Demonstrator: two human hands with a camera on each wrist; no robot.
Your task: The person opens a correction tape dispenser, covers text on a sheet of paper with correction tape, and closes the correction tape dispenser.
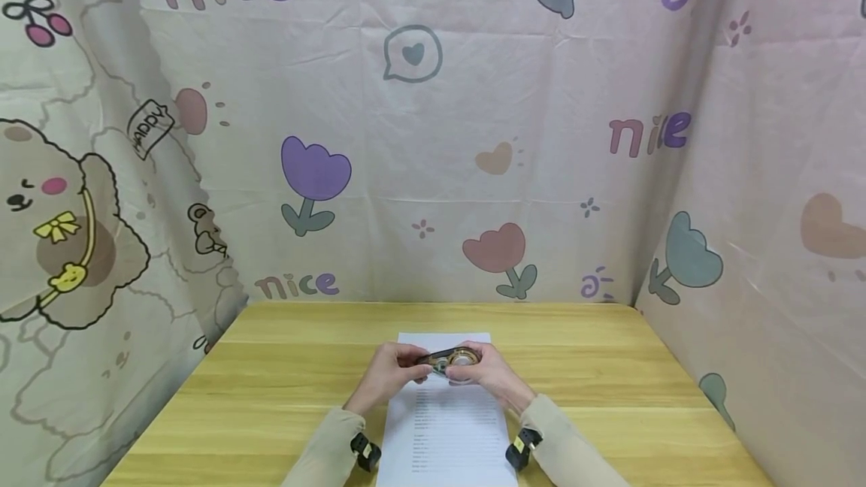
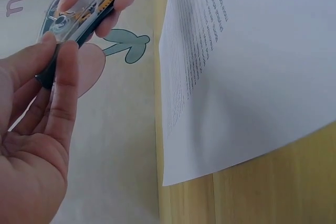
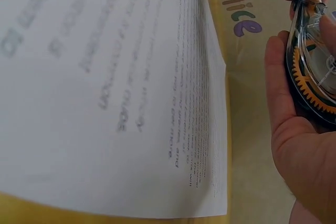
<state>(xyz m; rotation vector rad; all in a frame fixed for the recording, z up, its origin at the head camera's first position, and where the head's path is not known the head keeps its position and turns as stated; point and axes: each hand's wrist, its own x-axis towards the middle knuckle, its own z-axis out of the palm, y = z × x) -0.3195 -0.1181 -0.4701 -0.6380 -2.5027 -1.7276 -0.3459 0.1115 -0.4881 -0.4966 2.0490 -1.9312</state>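
Observation:
Both hands hold a correction tape dispenser [image 1: 463,360] above the upper part of a printed sheet of paper [image 1: 460,427]. Its clear case shows orange toothed wheels inside and a dark green edge, seen closely in the left wrist view. My left hand [image 1: 398,368] pinches the narrow end between thumb and fingers. Around the wide, round end curls my right hand [image 1: 489,373], its thumb on the clear face in the right wrist view. The dispenser is tilted, and the fingers cover part of both its ends.
The sheet lies lengthwise on a wooden table [image 1: 582,382], its printed lines running down toward the near edge. A patterned cloth [image 1: 413,141] hangs behind the table and along both sides. Black wrist cameras [image 1: 365,452] sit on both sleeves.

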